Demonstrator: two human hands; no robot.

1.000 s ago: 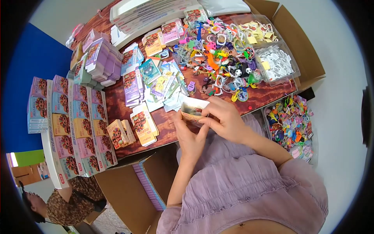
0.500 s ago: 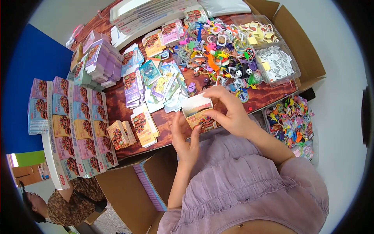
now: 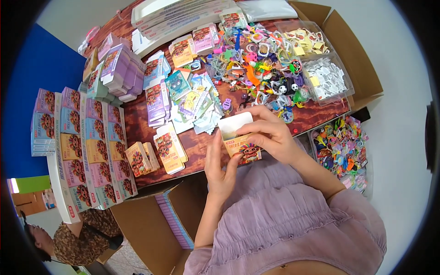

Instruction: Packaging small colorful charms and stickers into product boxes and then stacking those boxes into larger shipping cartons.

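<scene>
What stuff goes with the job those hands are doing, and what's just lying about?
Part of the job:
open yellow carton, held by left fingers and right fingers
probably matching yellow cartons

Seemingly just lying about:
small red piece
white plastic packaging

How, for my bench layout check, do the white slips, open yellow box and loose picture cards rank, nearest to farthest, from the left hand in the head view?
1. Open yellow box: touching the left hand.
2. Loose picture cards: ahead, slightly left.
3. White slips: far right.
</scene>
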